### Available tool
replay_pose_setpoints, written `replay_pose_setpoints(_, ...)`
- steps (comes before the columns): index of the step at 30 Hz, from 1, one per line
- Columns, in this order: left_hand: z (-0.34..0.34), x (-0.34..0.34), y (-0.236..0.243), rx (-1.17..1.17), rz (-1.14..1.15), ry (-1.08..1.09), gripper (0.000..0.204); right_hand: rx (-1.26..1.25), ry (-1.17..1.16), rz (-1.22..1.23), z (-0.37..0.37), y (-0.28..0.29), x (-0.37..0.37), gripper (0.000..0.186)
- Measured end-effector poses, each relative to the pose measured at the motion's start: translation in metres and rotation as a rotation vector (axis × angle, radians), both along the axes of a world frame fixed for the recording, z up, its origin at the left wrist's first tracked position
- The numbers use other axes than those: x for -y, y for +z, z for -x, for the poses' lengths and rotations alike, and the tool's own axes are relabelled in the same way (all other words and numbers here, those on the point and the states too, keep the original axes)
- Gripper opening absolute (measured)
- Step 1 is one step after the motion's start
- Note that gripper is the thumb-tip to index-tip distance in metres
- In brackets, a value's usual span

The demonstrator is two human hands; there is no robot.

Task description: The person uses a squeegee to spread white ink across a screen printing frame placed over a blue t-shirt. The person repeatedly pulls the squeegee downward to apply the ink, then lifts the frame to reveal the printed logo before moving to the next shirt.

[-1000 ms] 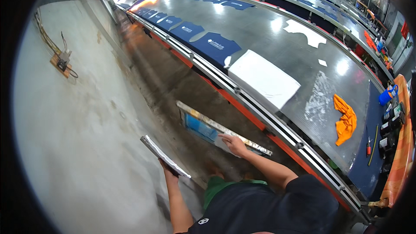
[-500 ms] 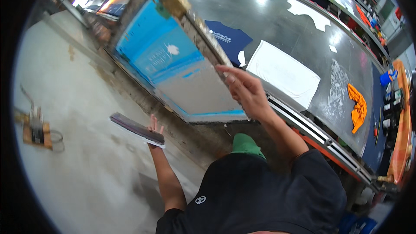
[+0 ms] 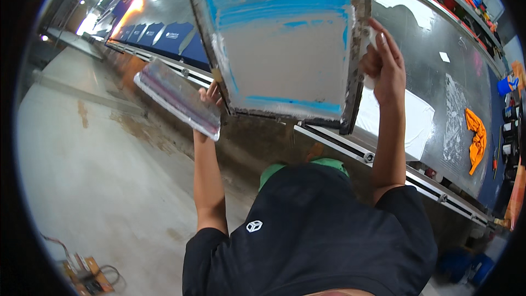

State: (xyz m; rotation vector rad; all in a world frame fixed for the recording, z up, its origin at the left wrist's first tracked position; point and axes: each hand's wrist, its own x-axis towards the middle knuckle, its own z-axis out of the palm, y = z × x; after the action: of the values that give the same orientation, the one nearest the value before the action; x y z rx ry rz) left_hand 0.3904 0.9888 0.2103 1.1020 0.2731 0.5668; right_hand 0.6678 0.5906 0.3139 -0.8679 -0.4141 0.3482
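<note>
In the head view, the left hand (image 3: 211, 98) gripped a tilted squeegee (image 3: 174, 97), some fingers spread beside the left edge of a framed screen (image 3: 282, 68); whether they touched it, I could not tell. The right hand's (image 3: 385, 66) fingers were clamped on the raised screen's right side, near the desk (image 3: 419, 68).

Obstacle: rectangular, blue-and-grey, dark-framed mesh screen (image 3: 285, 60), blocking our straight reach over the near edge of the long dark-grey table (image 3: 427, 74). Obstacle: long grey, white-edged squeegee (image 3: 175, 101); our left hand (image 3: 210, 96) fills its narrow gap to the screen. Passage open to us: between flat white rectangular sheet (image 3: 419, 123) and crumpled orange cloth (image 3: 475, 141), toward the table's right end.
</note>
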Motion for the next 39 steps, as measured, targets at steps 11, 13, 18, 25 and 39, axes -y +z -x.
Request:
replay_pose_setpoints(11, -0.155, -0.138, -0.095, -0.157, 0.329, -0.464, 0.043, 0.089, -0.824, 0.971, -0.122, -0.184, -0.085, 0.028)
replay_pose_setpoints(13, -0.171, -0.148, -0.096, -0.327, 0.385, -0.379, 0.048, 0.059, -0.826, 1.022, -0.127, -0.21, -0.095, 0.028)
replay_pose_setpoints(18, -0.185, -0.179, -0.102, -0.52, 0.366, -0.352, 0.05, -0.068, -0.821, 1.099, -0.119, -0.257, -0.108, 0.025)
replay_pose_setpoints(25, -0.192, -0.21, -0.14, -0.458, 0.578, -0.533, 0.025, -0.114, -0.849, 1.082, -0.11, -0.295, -0.111, 0.022)
replay_pose_setpoints(39, -0.215, -0.17, -0.094, -0.788, 0.315, -0.316, 0.092, -0.097, -0.862, 1.052, -0.113, -0.298, -0.117, 0.021)
